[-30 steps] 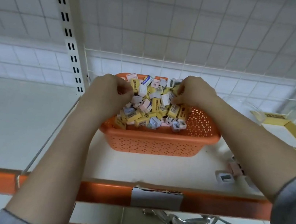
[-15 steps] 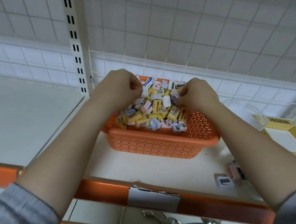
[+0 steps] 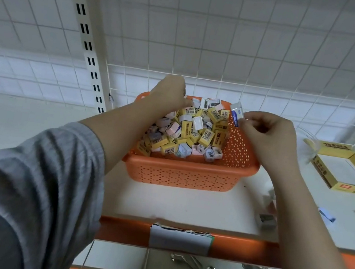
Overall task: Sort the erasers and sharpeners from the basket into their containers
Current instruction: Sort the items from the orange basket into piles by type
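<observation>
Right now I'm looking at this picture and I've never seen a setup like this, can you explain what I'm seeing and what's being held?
There is no machine here: the picture comes from a wide-angle camera worn on a person's head, looking forward and down at two bare hands over a shop-style shelf. An orange basket sits on the shelf, heaped with small yellow-wrapped erasers, pale erasers and little sharpeners. The right hand pinches a white eraser with a blue sleeve above the basket's right rim. The left hand reaches into the pile at the far left; whether it grips anything is hidden. To the right lie an open yellow box and a few loose pieces, including a sharpener near the shelf edge.
</observation>
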A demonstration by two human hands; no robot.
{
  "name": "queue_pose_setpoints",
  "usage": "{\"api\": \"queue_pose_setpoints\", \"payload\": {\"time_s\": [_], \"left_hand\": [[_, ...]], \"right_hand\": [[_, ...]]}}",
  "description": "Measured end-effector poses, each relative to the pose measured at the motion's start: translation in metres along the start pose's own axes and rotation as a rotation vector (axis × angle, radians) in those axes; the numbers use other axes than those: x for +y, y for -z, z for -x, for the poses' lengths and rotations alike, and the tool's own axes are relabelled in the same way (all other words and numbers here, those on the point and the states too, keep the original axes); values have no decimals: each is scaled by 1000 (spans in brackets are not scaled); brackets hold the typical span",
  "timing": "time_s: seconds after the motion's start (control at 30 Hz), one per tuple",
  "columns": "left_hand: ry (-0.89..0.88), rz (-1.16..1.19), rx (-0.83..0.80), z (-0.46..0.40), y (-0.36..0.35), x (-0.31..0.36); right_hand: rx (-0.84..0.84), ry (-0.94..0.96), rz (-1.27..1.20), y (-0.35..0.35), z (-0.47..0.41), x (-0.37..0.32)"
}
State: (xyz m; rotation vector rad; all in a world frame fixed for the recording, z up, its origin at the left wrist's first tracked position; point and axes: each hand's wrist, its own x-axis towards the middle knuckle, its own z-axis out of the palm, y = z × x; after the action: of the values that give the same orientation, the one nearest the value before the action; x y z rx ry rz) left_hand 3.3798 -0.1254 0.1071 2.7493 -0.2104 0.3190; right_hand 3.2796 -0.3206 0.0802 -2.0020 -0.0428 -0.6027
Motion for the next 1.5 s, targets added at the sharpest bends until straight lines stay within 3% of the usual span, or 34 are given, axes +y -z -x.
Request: {"api": "queue_pose_setpoints", "payload": {"time_s": [0.4,0.67,0.8,1.0,1.2,1.5], "left_hand": [[30,157,7,12,7,10],[-92,450,135,64,9,50],[-179,526,152,84,-5,96],[-217,498,138,121,-51,182],[-70,552,77,165,-93,272],[-15,571,36,192,-131,343]], "right_hand": [[93,-48,-143,1,13,7],[380,-186,-190,50,25,41],[441,-209,-170,96,30,67],[408,-201,-107,182,40,107],[262,-220,-22,278,47,149],[224,-293,256,369,21,211]]}}
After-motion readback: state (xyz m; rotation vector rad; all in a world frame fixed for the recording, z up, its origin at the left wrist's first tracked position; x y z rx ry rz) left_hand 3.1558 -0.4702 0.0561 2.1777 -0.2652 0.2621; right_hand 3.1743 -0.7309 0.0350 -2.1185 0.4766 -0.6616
